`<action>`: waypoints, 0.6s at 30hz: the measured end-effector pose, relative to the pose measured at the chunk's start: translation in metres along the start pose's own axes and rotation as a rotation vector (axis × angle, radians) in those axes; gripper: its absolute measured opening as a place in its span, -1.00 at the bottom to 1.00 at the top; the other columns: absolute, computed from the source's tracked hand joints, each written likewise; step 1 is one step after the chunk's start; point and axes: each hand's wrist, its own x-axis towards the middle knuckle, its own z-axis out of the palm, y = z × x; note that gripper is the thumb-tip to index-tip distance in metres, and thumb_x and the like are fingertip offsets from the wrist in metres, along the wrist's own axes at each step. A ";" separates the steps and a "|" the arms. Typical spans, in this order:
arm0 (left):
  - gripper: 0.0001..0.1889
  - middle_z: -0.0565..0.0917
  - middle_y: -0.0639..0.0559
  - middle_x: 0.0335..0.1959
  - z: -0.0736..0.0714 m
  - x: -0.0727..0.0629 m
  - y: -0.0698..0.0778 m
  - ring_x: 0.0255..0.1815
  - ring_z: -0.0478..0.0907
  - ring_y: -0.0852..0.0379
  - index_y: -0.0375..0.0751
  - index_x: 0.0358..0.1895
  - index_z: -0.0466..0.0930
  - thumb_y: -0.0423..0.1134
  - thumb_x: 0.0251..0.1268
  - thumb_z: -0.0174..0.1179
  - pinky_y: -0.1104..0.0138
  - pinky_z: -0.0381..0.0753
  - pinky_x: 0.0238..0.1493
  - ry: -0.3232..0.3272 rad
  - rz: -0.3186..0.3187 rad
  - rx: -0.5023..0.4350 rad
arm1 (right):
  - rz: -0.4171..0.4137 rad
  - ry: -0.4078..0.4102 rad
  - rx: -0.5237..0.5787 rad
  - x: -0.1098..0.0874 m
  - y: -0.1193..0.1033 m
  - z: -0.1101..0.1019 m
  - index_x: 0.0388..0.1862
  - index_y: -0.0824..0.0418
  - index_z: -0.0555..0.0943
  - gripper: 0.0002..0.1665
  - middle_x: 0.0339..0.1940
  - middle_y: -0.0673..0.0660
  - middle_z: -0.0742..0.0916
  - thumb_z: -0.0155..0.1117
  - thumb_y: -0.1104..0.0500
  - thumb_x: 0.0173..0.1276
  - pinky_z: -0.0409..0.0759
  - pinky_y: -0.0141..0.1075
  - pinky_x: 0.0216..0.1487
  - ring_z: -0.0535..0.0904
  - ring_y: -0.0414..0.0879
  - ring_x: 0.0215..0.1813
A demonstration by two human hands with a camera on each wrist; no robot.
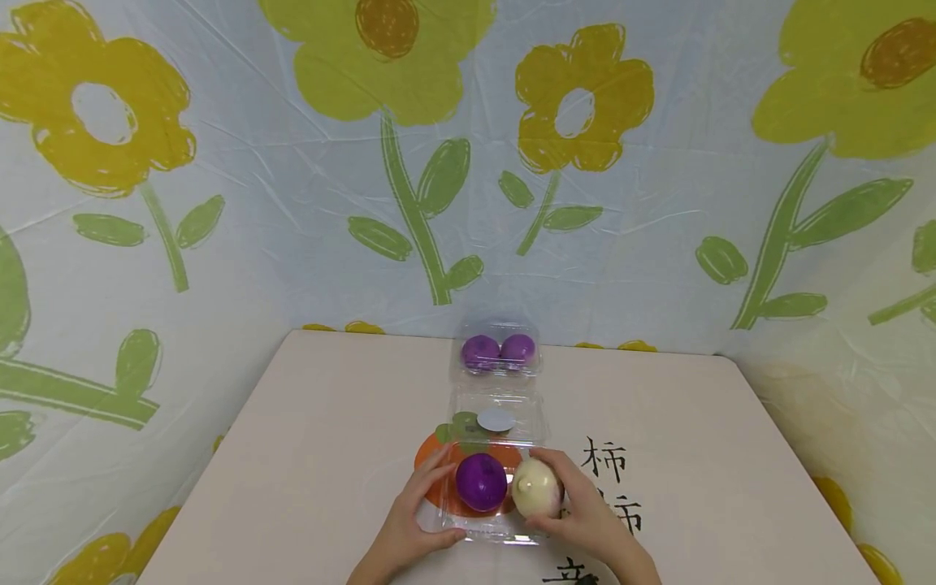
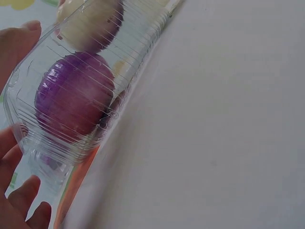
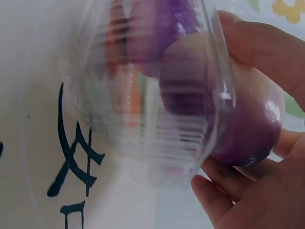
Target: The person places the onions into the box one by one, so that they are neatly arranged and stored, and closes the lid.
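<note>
A clear plastic clamshell box [image 1: 504, 538] lies unlatched, its lid [image 1: 535, 416] folded back away from the person. In its left half sits a round purple turnip [image 1: 481, 483], also visible through the wall in the left wrist view. My left hand [image 1: 409, 520] holds the box's left end, thumb at the near corner and fingers along the far part. A second turnip [image 1: 534, 486], cream with a small nub and purple below, is at the box's right end. Around it curl the thumb and fingers of my right hand [image 1: 585, 513]. Through the right wrist view, this turnip [image 3: 252, 119] overlaps the box's rim.
Farther back, another clear box [image 1: 500, 375] contains two purple turnips. The pale table mat [image 1: 329, 431] bears an orange persimmon print [image 1: 431, 455] under the near box and black characters [image 1: 605, 457] to the right. Flower-printed cloth [image 1: 439, 162] hangs behind and at both sides.
</note>
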 end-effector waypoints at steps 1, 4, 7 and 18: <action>-0.15 0.25 -0.35 0.48 -0.001 0.001 0.004 0.45 0.17 -0.41 -0.32 0.32 0.43 -0.27 -0.15 0.61 0.24 0.15 0.45 -0.002 0.000 -0.001 | -0.005 -0.004 -0.015 0.000 -0.001 0.002 0.35 0.06 0.42 0.03 0.21 -0.01 0.60 0.71 0.19 -0.17 0.60 -0.14 0.15 0.55 -0.15 0.15; -0.17 0.26 -0.36 0.47 -0.004 0.003 0.011 0.44 0.18 -0.42 -0.32 0.31 0.44 -0.31 -0.15 0.60 0.27 0.14 0.44 -0.007 0.002 -0.007 | -0.030 0.003 -0.086 -0.001 -0.001 0.009 0.32 0.04 0.45 -0.01 0.17 -0.11 0.59 0.71 0.07 -0.14 0.60 -0.09 0.13 0.54 -0.19 0.11; -0.16 0.26 -0.37 0.47 -0.004 0.004 0.012 0.44 0.17 -0.42 -0.33 0.32 0.43 -0.34 -0.17 0.60 0.29 0.12 0.45 -0.005 0.014 -0.014 | -0.072 0.030 -0.161 -0.001 0.002 0.014 0.28 0.11 0.51 -0.03 0.13 -0.10 0.63 0.72 -0.03 -0.17 0.45 -0.06 0.33 0.54 -0.14 0.15; -0.15 0.26 -0.42 0.45 -0.003 0.003 0.007 0.43 0.18 -0.44 -0.36 0.32 0.41 -0.32 -0.16 0.60 0.33 0.10 0.45 0.000 0.053 -0.022 | -0.191 0.055 -0.243 0.001 0.009 0.020 0.27 0.34 0.53 -0.01 0.10 0.12 0.69 0.65 -0.10 -0.10 -0.24 -0.47 0.54 0.55 0.05 0.22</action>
